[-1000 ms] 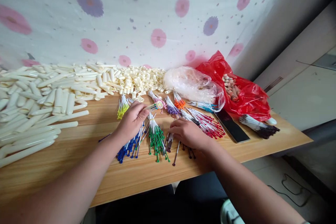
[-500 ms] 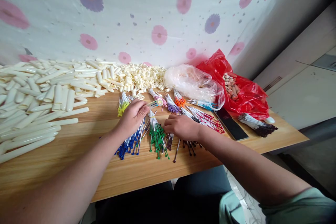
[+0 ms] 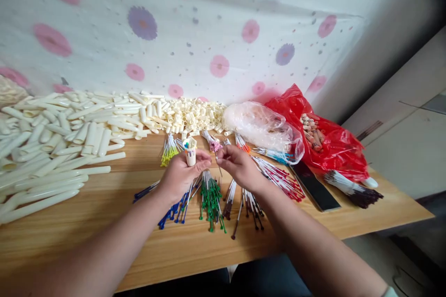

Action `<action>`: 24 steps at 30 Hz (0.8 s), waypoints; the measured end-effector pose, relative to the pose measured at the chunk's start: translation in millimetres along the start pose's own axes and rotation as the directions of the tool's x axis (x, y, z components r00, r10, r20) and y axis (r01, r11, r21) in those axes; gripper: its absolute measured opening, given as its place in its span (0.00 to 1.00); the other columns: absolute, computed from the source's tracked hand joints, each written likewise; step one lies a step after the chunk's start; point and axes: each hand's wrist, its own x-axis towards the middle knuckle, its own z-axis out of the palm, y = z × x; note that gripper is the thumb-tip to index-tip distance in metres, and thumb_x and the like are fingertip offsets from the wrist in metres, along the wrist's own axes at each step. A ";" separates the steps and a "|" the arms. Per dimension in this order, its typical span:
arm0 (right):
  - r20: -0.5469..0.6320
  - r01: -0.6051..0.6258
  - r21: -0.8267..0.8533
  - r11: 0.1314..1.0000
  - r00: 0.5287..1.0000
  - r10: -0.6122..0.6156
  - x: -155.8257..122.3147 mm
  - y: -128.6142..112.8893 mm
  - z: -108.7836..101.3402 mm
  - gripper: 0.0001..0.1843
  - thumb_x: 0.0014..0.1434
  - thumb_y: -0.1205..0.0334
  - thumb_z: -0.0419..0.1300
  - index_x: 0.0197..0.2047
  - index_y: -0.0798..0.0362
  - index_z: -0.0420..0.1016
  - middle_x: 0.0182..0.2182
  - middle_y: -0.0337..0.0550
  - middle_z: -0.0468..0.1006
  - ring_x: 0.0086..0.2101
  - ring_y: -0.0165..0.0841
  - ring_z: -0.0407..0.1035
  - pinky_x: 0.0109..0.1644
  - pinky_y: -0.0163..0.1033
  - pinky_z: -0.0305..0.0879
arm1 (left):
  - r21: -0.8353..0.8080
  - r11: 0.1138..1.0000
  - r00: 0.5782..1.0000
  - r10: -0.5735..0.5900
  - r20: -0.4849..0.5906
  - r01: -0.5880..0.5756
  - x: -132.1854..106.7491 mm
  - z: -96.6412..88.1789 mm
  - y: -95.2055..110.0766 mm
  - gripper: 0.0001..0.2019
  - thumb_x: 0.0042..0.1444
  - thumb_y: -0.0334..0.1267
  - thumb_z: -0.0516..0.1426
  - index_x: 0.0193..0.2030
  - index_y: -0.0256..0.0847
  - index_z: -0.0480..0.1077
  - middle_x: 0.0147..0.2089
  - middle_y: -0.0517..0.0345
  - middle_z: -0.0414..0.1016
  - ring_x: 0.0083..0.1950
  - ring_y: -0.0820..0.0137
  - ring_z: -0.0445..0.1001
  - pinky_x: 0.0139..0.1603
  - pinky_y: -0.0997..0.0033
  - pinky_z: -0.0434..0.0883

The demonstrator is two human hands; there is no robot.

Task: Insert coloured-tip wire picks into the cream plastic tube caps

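Observation:
Upright in my left hand is a short cream slotted pen barrel, with a few coloured ends showing in its mouth, blue among them. The fingers of my right hand pinch a thin dark-ended pen refill just right of the barrel, apart from it. Below the hands fan out bundles of refills with white stems: green, blue, dark brown and red. Yellow refills stand behind my left hand; pink refills are behind the gap between the hands.
Long cream tubes are heaped at the left, beside a pile of slotted barrels. A clear plastic bag, a red bag with peach-coloured pieces, and a black phone-like slab lie at the right. Black-ended refills lie beyond.
My right hand has risen from the dark brown refills with a refill and come close to my left hand. The barrel has turned from lying sideways to upright. The view has shifted slightly.

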 end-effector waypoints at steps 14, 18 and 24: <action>-0.005 -0.083 0.359 0.930 0.996 0.091 7.9 12.7 39.2 0.08 0.49 0.61 0.63 0.31 0.53 0.68 0.25 0.36 0.71 0.26 0.27 0.66 0.30 0.34 0.62 | -0.236 0.965 0.973 -0.155 -0.170 0.112 -0.4 2.9 4.0 0.12 0.41 0.38 0.66 0.29 0.34 0.71 0.20 0.64 0.67 0.19 0.82 0.61 0.19 0.83 0.58; -0.117 -0.032 0.391 0.920 0.990 0.084 6.3 12.4 26.5 0.08 0.54 0.58 0.60 0.35 0.52 0.72 0.28 0.38 0.73 0.28 0.27 0.67 0.33 0.36 0.66 | -0.241 0.952 0.981 -0.195 0.010 0.191 -3.8 4.6 9.0 0.13 0.43 0.40 0.66 0.29 0.35 0.69 0.22 0.64 0.68 0.19 0.82 0.60 0.19 0.83 0.56; -0.130 -0.042 0.362 0.931 0.987 0.095 6.2 5.1 19.2 0.10 0.54 0.59 0.60 0.39 0.52 0.75 0.30 0.41 0.75 0.28 0.28 0.68 0.33 0.37 0.67 | -0.088 0.986 0.988 -0.134 0.071 0.140 -3.4 1.4 3.9 0.11 0.49 0.41 0.62 0.29 0.36 0.67 0.22 0.65 0.65 0.20 0.81 0.59 0.20 0.81 0.55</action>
